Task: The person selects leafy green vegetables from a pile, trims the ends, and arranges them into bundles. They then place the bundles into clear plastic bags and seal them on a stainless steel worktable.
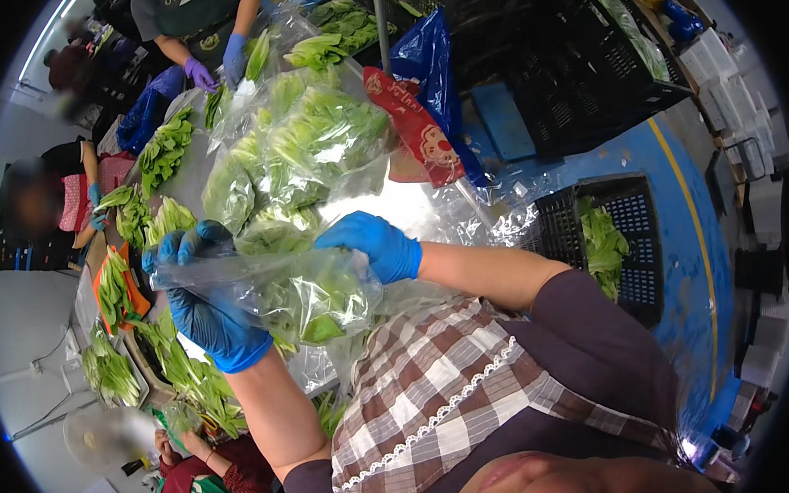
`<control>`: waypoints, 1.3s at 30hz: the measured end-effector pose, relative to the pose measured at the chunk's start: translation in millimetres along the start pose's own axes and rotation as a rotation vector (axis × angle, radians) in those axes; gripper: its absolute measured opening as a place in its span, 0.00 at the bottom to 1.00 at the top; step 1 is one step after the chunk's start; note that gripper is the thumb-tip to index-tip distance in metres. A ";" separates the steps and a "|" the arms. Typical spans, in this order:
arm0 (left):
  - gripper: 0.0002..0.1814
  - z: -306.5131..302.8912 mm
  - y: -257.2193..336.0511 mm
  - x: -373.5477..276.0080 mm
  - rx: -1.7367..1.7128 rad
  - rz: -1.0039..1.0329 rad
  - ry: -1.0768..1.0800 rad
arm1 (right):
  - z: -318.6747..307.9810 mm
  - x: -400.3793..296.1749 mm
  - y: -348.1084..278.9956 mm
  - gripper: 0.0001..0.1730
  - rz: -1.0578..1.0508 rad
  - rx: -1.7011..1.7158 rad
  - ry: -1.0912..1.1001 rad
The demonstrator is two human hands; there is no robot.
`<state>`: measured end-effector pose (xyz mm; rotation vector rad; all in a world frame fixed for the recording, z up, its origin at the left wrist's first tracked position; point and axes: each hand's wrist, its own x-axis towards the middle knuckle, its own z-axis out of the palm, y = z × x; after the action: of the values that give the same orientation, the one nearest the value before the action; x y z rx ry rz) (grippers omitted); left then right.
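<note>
My left hand (217, 309), in a blue glove, has its fingers curled round the gathered end of a clear plastic bag (262, 277). Leafy greens show inside the bag, which hangs between my hands. My right hand (374, 247), also gloved in blue, grips the bag's other side near its upper right; its fingertips are partly hidden. Just beyond my hands, filled clear bags of lettuce (322, 143) lie piled on a shiny metal table (385, 203). Loose leafy greens (194, 377) lie beyond and below my left hand.
Co-workers' gloved hands (218, 71) handle greens across the table. At the left is an orange tray (135, 287) of greens. A black crate (642, 247) with greens stands on the blue floor at the right. Black crates (578, 56) stand behind a metal pole (381, 26) and a red bag (422, 131).
</note>
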<state>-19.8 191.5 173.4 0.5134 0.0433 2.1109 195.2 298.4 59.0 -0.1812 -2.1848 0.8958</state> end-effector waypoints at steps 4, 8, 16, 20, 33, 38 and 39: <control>0.14 -4.5 -1.0 2.1 -0.108 -0.005 -0.001 | -18.2 -11.4 1.4 0.31 -0.006 -0.181 -0.009; 0.08 -25.3 1.8 -6.6 -0.071 -0.049 0.023 | -26.0 -21.1 -0.4 0.28 -0.009 -0.215 -0.034; 0.43 -19.1 34.3 -24.0 1.343 -0.715 -0.197 | -47.6 -24.7 -2.4 0.26 -0.021 -0.225 -0.148; 0.18 -34.4 29.0 -44.9 1.508 -0.928 -0.197 | -44.5 -26.1 3.5 0.25 -0.038 -0.239 -0.203; 0.04 -47.0 16.1 -53.2 1.565 -0.313 -0.177 | -45.1 -28.4 4.6 0.25 0.049 -0.201 -0.272; 0.03 -71.4 49.3 -58.2 1.262 -0.134 0.146 | -48.5 -52.2 12.3 0.21 0.290 -0.276 -0.185; 0.03 -78.9 52.9 -64.8 1.216 -0.138 0.147 | -44.9 -57.8 16.6 0.21 0.202 -0.327 -0.126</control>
<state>-60.4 122.2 91.1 0.9904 1.4498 1.7797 264.7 313.0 34.9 -0.5235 -2.4542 0.6652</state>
